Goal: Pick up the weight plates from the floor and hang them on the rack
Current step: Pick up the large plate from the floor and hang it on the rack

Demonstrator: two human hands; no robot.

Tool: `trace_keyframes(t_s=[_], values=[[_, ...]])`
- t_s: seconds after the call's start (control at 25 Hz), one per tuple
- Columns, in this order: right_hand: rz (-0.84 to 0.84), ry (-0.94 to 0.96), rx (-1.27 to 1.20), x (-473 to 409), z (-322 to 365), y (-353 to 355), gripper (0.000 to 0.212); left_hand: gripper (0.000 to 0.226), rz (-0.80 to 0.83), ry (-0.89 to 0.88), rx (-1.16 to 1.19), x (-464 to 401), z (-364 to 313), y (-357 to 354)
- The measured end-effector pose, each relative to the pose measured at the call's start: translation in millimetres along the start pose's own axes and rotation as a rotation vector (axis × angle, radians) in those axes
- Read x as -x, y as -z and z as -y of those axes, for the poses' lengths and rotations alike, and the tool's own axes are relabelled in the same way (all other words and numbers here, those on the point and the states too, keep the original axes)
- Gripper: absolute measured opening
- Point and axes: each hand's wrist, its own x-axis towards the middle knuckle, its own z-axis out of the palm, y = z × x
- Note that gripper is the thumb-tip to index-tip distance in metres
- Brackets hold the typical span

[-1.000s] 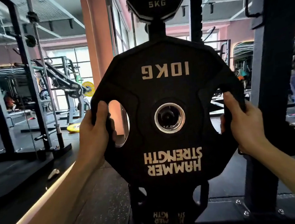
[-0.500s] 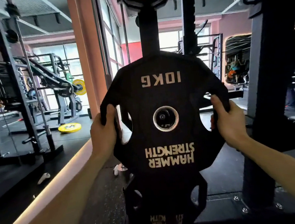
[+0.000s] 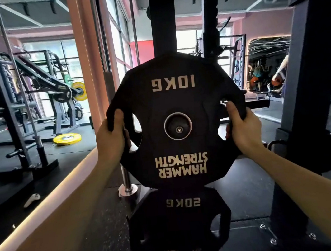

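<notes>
A black 10KG weight plate with upside-down HAMMER STRENGTH lettering stands upright in front of the dark rack post. The rack's peg fills the plate's centre hole. My left hand grips the plate's left handle opening, thumb on the face. My right hand grips the right handle opening the same way. Below hangs a black 20KG plate on the same post.
A thick dark upright stands close on the right, with a bolted base plate at its foot. A chrome pole rises just left of the rack. A mirror wall on the left reflects gym machines and a yellow plate.
The plate has moved away from me onto the peg, which now fills its centre hole. The view has tilted down, so the 5KG plate above is gone and the 20KG plate shows.
</notes>
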Motion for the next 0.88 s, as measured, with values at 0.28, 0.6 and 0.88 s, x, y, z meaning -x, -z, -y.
trace_keyframes(t_s=[0.28, 0.6, 0.88], values=[[0.061, -0.037, -0.090, -25, -28, -20, 0.049, 0.056, 0.134, 0.013, 0.117, -32, 19, -13], [0.160, -0.086, -0.177, -57, -50, -40, 0.043, 0.052, 0.201, 0.050, 0.128, -64, 39, -25], [0.174, -0.069, -0.109, -72, -59, -48, 0.038, 0.045, 0.170, -0.012, 0.097, -74, 51, -35]])
